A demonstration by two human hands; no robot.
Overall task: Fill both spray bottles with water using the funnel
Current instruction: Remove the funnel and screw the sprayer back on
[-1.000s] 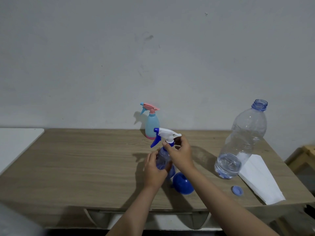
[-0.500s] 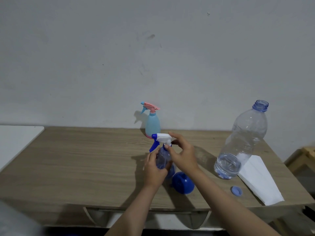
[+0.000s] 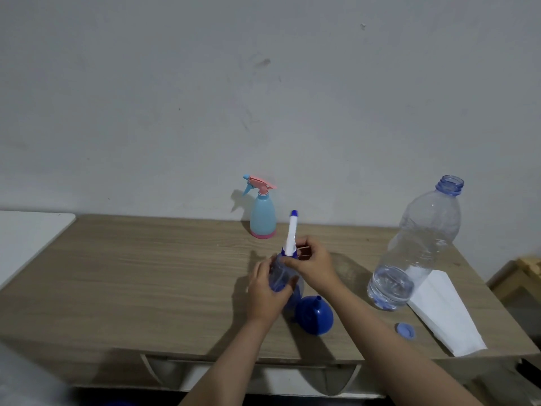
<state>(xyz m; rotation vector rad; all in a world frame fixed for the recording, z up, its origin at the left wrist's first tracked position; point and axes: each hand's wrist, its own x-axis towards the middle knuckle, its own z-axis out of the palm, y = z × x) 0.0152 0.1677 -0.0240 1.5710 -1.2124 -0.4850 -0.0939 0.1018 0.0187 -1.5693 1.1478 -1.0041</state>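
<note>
**Both hands on the blue spray bottle near the table's front**

The left hand (image 3: pixel 268 291) curls round the body of the translucent blue plastic spray bottle (image 3: pixel 282 278), which stands on the light wood-grain table (image 3: pixel 146 276) a little right of centre and closer to the front edge than to the wall. The right hand (image 3: pixel 311 266) pinches the bottle's neck collar at the base of the white trigger head with a blue nozzle tip (image 3: pixel 292 235); that head points away from the camera, toward the wall.

Just beside the bottle, on its right and nearer the front edge, a dark blue plastic funnel (image 3: pixel 313 316) lies on its side, spout toward the hands. The second spray bottle, pale blue with a pink base and pink trigger head (image 3: pixel 263 215), stands upright at the back edge, close to the wall and well apart from the hands.

On the right stands a large clear plastic water bottle (image 3: pixel 415 256), uncapped, with a little water in its bottom. Its small blue cap (image 3: pixel 405 330) lies near the front edge, between the funnel and a folded white paper sheet (image 3: pixel 442 315) whose front corner juts past the table's front edge.

The left half of the tabletop is bare wood, open from wall to front edge. A white surface (image 3: pixel 29 235) adjoins the table's left end.
</note>
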